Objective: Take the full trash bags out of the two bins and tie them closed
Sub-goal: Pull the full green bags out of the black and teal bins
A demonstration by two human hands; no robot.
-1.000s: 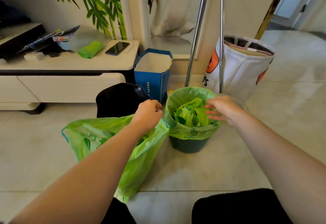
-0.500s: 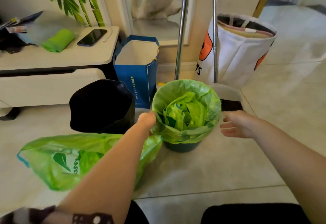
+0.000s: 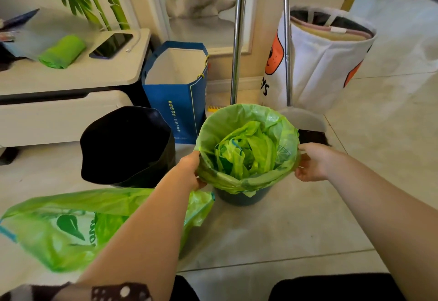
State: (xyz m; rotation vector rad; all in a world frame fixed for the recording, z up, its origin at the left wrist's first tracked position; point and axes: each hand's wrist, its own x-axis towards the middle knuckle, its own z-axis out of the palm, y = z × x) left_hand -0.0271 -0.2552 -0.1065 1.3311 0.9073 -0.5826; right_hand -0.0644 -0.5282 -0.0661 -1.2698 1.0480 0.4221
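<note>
Your left hand (image 3: 190, 170) grips left rim of green liner bag (image 3: 247, 149), fingers curled over its folded edge. Your right hand (image 3: 311, 162) pinches right rim, fingers pressed together. Bag sits in dark bin (image 3: 241, 197), frame centre. Removed green bag (image 3: 78, 227) lies on floor, lower left. Black bin (image 3: 125, 146) left of centre.

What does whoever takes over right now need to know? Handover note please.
Left hand and right hand each grip the green liner folded over the rim of the small bin, on opposite sides.
A green bag lies on the floor at left, apparently untied. The black bin behind it stands unlined.
Left: lift this liner out, tie both bags.
</note>
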